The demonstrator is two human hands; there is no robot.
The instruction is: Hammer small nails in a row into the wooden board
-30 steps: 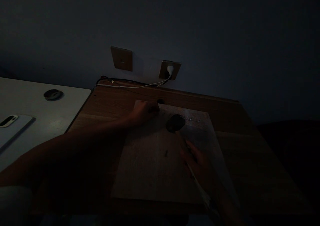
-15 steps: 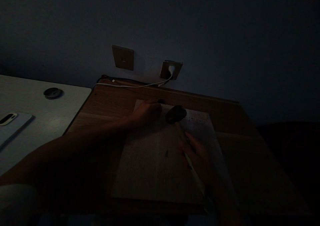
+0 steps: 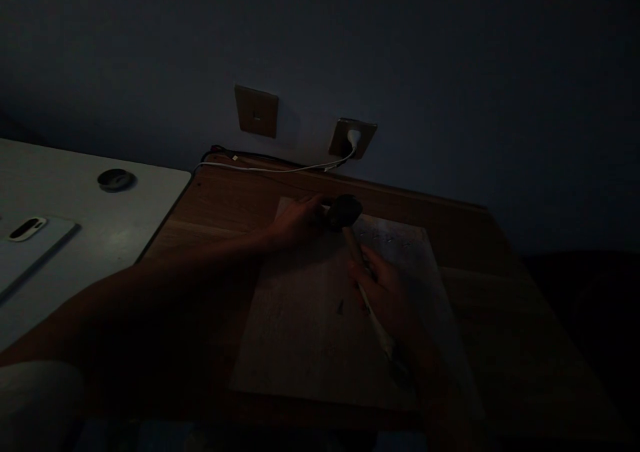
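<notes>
The view is very dark. My right hand is wrapped round the handle of a mallet, whose dark, rounded head is at the far part of a flat board. My left hand rests at the board's far left, its fingers closed close to the mallet head. What those fingers hold, if anything, is hidden by the mallet head and shadow. To the right of the mallet head, several small marks or bits form a row along the board's far edge. A small dark pointed piece lies mid-board.
The board lies on a brown wooden table against a wall. A white cable runs along the back to a wall socket. On a white table at left are a small round dish and a pale phone-like object.
The mallet head has shifted left, nearer my left hand, and now overlaps its fingertips. More of the row on the board shows. The whole view has moved slightly.
</notes>
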